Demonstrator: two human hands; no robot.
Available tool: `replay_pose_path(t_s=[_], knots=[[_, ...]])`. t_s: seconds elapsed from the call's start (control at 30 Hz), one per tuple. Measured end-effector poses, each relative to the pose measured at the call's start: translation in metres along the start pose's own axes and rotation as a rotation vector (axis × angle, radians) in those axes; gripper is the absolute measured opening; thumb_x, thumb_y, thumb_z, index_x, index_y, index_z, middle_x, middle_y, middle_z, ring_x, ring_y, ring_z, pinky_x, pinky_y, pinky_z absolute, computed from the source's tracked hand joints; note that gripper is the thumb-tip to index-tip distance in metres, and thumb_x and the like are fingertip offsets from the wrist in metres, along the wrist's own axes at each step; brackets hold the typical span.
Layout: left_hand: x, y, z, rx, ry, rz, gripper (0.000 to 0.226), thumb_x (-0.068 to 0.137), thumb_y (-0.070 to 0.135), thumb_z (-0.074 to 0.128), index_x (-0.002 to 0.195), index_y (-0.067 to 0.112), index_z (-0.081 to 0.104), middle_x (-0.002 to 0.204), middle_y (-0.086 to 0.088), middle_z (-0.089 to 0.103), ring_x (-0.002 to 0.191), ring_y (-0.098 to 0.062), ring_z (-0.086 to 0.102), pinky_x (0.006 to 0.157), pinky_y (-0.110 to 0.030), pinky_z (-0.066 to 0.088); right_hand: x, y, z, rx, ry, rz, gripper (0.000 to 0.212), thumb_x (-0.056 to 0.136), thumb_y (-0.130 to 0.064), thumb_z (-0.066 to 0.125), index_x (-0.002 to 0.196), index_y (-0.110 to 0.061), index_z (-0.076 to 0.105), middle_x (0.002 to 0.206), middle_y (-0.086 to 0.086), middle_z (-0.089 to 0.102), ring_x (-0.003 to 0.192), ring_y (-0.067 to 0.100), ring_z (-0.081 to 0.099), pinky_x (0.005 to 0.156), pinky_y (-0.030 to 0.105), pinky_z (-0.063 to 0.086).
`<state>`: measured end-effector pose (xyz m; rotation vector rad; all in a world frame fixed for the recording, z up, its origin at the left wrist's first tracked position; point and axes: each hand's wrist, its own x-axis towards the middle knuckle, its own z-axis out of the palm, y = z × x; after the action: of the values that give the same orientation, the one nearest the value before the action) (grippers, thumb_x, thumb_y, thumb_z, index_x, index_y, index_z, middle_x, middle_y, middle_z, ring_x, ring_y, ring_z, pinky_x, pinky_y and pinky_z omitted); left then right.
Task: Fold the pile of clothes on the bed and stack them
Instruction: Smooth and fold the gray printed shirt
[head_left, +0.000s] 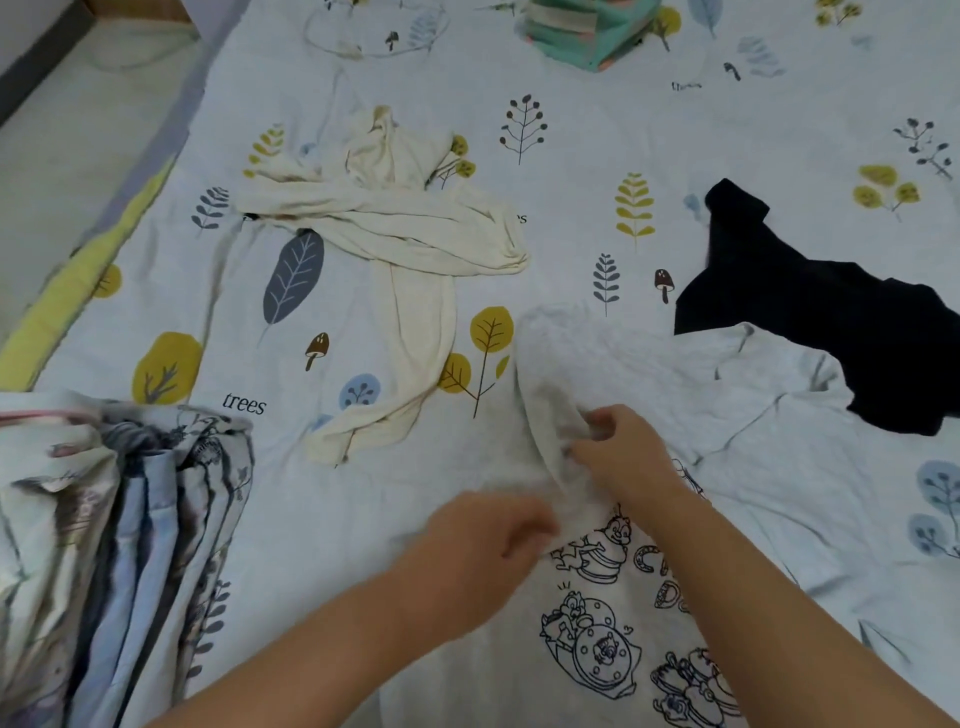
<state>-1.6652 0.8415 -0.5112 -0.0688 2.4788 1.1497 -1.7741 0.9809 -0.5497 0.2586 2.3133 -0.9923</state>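
Only the head view here, so: both hands are on the white tee (613, 613) with the cartoon chipmunk line drawings, which lies spread on the bed (571, 171) right under the forearms. Right hand (621, 449) has its fingers curled in, pinching a bunched fold of the tee's fabric. Left hand (480, 543) sits just beside and nearer the body, fingers curled onto the cloth too, though it's a bit blurry so how tight that hold is I can't tell. Stuff around: one crumpled cream garment (395, 234) beyond the left hand, well apart from it. One black garment (831, 312) out past the right hand, its edge overlapping the tee's far side. One folded teal-and-white stack (587, 31) far off at the top edge. One bunched patterned quilt (114, 545) off to the left of the left arm.
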Motion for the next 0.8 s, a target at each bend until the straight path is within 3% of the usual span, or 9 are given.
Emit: replay_pose_path(t_s=[0.07, 0.13, 0.23, 0.33, 0.43, 0.53, 0.6, 0.67, 0.8], knots=[[-0.001, -0.014, 0.005, 0.175, 0.270, -0.090, 0.013, 0.092, 0.024, 0.051, 0.099, 0.022, 0.061, 0.093, 0.010, 0.057, 0.088, -0.009, 0.054, 0.076, -0.019, 0.040, 0.002, 0.002, 0.004, -0.171, 0.135, -0.096, 0.038, 0.084, -0.032, 0.058, 0.118, -0.016, 0.053, 0.113, 0.003, 0.057, 0.101, 0.020, 0.052, 0.082, 0.032, 0.044], [0.002, -0.028, 0.008, 0.265, 0.399, -0.149, 0.020, 0.087, 0.030, 0.060, 0.103, 0.018, 0.059, 0.097, 0.005, 0.051, 0.092, -0.015, 0.049, 0.075, -0.022, 0.035, 0.005, -0.004, 0.010, -0.241, 0.198, -0.194, 0.046, 0.084, -0.042, 0.056, 0.121, -0.015, 0.050, 0.114, 0.005, 0.055, 0.107, 0.024, 0.050, 0.088, 0.038, 0.045], [0.008, -0.045, 0.014, 0.413, 0.339, -0.089, 0.039, 0.073, 0.041, 0.072, 0.103, 0.017, 0.061, 0.098, -0.002, 0.052, 0.091, -0.020, 0.048, 0.074, -0.029, 0.029, 0.012, -0.020, 0.019, -0.352, 0.113, -0.267, 0.055, 0.086, -0.046, 0.056, 0.128, -0.014, 0.040, 0.115, 0.006, 0.053, 0.104, 0.026, 0.051, 0.087, 0.040, 0.046], [0.009, -0.052, 0.015, 0.405, 0.252, -0.088, 0.018, 0.088, 0.035, 0.057, 0.091, 0.018, 0.056, 0.090, 0.004, 0.050, 0.085, -0.016, 0.050, 0.070, -0.024, 0.026, 0.023, -0.028, 0.014, -0.376, 0.102, -0.305, 0.025, 0.090, -0.016, 0.050, 0.115, -0.011, 0.046, 0.103, 0.010, 0.059, 0.083, 0.022, 0.051, 0.072, 0.032, 0.043], [0.006, -0.059, 0.012, 0.291, 0.349, -0.145, 0.015, 0.093, 0.026, 0.049, 0.082, 0.020, 0.042, 0.083, 0.007, 0.044, 0.073, -0.012, 0.044, 0.062, -0.024, 0.029, 0.033, -0.023, -0.006, -0.234, 0.256, -0.183, 0.025, 0.085, 0.002, 0.047, 0.105, -0.013, 0.050, 0.097, 0.011, 0.059, 0.080, 0.024, 0.052, 0.067, 0.033, 0.044], [0.003, -0.062, 0.009, 0.218, 0.421, -0.184, 0.019, 0.091, 0.031, 0.053, 0.081, 0.023, 0.039, 0.079, 0.010, 0.042, 0.069, -0.009, 0.042, 0.056, -0.021, 0.027, 0.037, -0.014, -0.016, -0.329, 0.299, -0.135, 0.026, 0.087, -0.002, 0.047, 0.110, -0.012, 0.053, 0.102, 0.010, 0.059, 0.083, 0.022, 0.050, 0.068, 0.030, 0.038], [0.002, -0.062, 0.007, 0.182, 0.458, -0.195, 0.018, 0.089, 0.042, 0.050, 0.083, 0.025, 0.045, 0.079, 0.012, 0.043, 0.071, -0.008, 0.043, 0.058, -0.019, 0.029, 0.037, -0.019, -0.012, -0.280, 0.278, -0.191, 0.015, 0.093, -0.020, 0.045, 0.100, -0.013, 0.056, 0.096, 0.006, 0.061, 0.081, 0.020, 0.052, 0.066, 0.029, 0.038], [0.005, -0.065, 0.007, 0.220, 0.466, -0.208, 0.024, 0.088, 0.046, 0.048, 0.085, 0.024, 0.053, 0.081, 0.009, 0.045, 0.077, -0.010, 0.046, 0.064, -0.021, 0.032, 0.042, -0.030, -0.007, -0.251, 0.169, -0.181, 0.022, 0.092, -0.032, 0.046, 0.087, -0.013, 0.055, 0.082, 0.002, 0.058, 0.073, 0.017, 0.051, 0.056, 0.027, 0.034], [0.010, -0.075, 0.006, 0.266, 0.370, -0.269, 0.017, 0.088, 0.038, 0.056, 0.087, 0.021, 0.057, 0.084, 0.007, 0.044, 0.078, -0.010, 0.043, 0.064, -0.021, 0.029, 0.062, -0.050, 0.000, -0.589, -0.085, -0.108, 0.027, 0.087, -0.008, 0.051, 0.062, -0.009, 0.041, 0.064, 0.004, 0.043, 0.070, 0.022, 0.046, 0.047, 0.024, 0.027]])
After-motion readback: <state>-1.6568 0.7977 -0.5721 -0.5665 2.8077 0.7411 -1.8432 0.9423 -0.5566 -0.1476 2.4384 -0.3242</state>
